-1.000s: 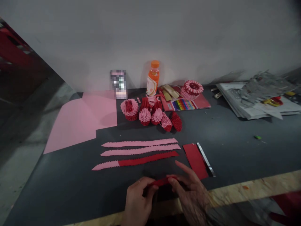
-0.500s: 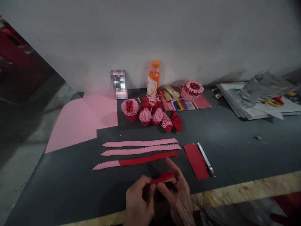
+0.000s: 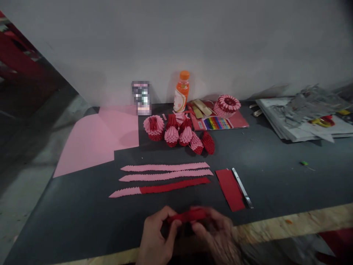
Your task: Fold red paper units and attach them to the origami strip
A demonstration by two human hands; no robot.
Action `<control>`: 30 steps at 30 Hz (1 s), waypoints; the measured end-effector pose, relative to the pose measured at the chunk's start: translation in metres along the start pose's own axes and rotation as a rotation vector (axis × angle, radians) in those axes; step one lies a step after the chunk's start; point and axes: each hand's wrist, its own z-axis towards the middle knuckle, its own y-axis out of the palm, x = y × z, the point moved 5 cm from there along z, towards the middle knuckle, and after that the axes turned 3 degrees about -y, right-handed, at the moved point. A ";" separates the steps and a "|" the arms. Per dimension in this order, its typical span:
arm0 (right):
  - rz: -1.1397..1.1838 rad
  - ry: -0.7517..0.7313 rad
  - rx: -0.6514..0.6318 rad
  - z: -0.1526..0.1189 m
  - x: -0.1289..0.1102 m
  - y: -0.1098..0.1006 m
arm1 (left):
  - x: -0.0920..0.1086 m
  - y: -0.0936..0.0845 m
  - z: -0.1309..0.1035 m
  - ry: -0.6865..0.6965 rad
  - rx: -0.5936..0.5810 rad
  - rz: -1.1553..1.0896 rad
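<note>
A piece of red paper (image 3: 190, 215) is held between my two hands above the table's near edge. My left hand (image 3: 160, 233) pinches its left end between thumb and fingers. My right hand (image 3: 215, 230), a little blurred, grips the right end. Beyond them lies a folded paper strip (image 3: 173, 186), part pink and part red, with two pink folded strips (image 3: 165, 167) behind it. To the right are a stack of red paper rectangles (image 3: 229, 189) and a silver cutter knife (image 3: 242, 187) lying along its edge.
Folded-paper pieces (image 3: 171, 135) in red and pink stand mid-table. Behind them are an orange drink bottle (image 3: 182, 92) and a red paper pack (image 3: 220, 123). Pink sheets (image 3: 91, 136) lie left; a paper pile (image 3: 298, 129) with grey scraps lies right. A phone-like object (image 3: 141, 97) leans on the wall.
My right hand has turned down and moved slightly right, its raised forefinger now folded onto the red paper. The paper looks more stretched out between my hands. My left hand shifted slightly left.
</note>
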 end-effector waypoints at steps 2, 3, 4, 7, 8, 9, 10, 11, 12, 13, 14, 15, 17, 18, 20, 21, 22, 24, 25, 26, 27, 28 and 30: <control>0.000 0.069 -0.082 -0.010 0.001 0.018 | -0.002 0.003 -0.001 -0.041 -0.051 -0.059; 0.017 0.110 -0.077 -0.014 0.002 0.023 | -0.005 0.003 -0.002 -0.063 -0.086 -0.106; 0.034 0.134 -0.056 -0.016 0.004 0.026 | -0.007 0.002 -0.002 -0.073 -0.127 -0.156; 0.086 0.226 0.006 -0.022 0.017 0.028 | -0.013 -0.004 -0.001 0.006 -0.233 -0.270; 0.102 0.250 0.015 -0.023 0.022 0.029 | -0.012 -0.008 -0.001 0.080 -0.226 -0.272; 0.114 0.268 0.012 -0.024 0.027 0.031 | -0.011 -0.011 0.000 0.161 -0.188 -0.261; 0.121 0.277 0.003 -0.025 0.031 0.032 | -0.009 -0.014 0.001 0.241 -0.126 -0.249; 0.125 0.276 -0.014 -0.026 0.035 0.034 | -0.007 -0.016 0.001 0.314 -0.057 -0.242; 0.125 0.265 -0.037 -0.026 0.038 0.037 | -0.006 -0.017 0.001 0.366 0.008 -0.242; 0.120 0.246 -0.060 -0.025 0.039 0.039 | -0.005 -0.016 0.001 0.393 0.055 -0.247; 0.112 0.219 -0.080 -0.024 0.040 0.040 | -0.004 -0.014 0.001 0.397 0.090 -0.255; 0.100 0.190 -0.095 -0.024 0.039 0.042 | -0.003 -0.012 0.001 0.384 0.106 -0.256; 0.065 0.135 -0.106 -0.022 0.035 0.042 | 0.000 -0.011 0.003 0.326 0.139 -0.238; 0.046 0.109 -0.106 -0.021 0.032 0.042 | 0.002 -0.011 0.003 0.289 0.150 -0.220; 0.010 0.060 -0.112 -0.019 0.024 0.041 | 0.005 -0.012 0.005 0.184 0.173 -0.211; -0.007 0.035 -0.118 -0.017 0.020 0.041 | 0.005 -0.013 0.005 0.117 0.185 -0.233; -0.024 0.011 -0.125 -0.016 0.017 0.040 | 0.004 -0.012 0.005 0.051 0.196 -0.268; -0.055 -0.033 -0.139 -0.013 0.012 0.039 | 0.002 -0.010 0.004 -0.064 0.217 -0.344; -0.069 -0.051 -0.142 -0.012 0.010 0.038 | 0.001 -0.008 0.004 -0.100 0.226 -0.370; -0.083 -0.066 -0.142 -0.012 0.009 0.038 | 0.001 -0.006 0.004 -0.118 0.232 -0.379; -0.097 -0.078 -0.137 -0.011 0.008 0.037 | 0.000 -0.005 0.004 -0.134 0.237 -0.380; -0.113 -0.090 -0.128 -0.012 0.008 0.037 | -0.002 -0.004 0.004 -0.154 0.241 -0.384; -0.143 -0.115 -0.108 -0.012 0.006 0.037 | -0.004 -0.003 0.004 -0.191 0.239 -0.392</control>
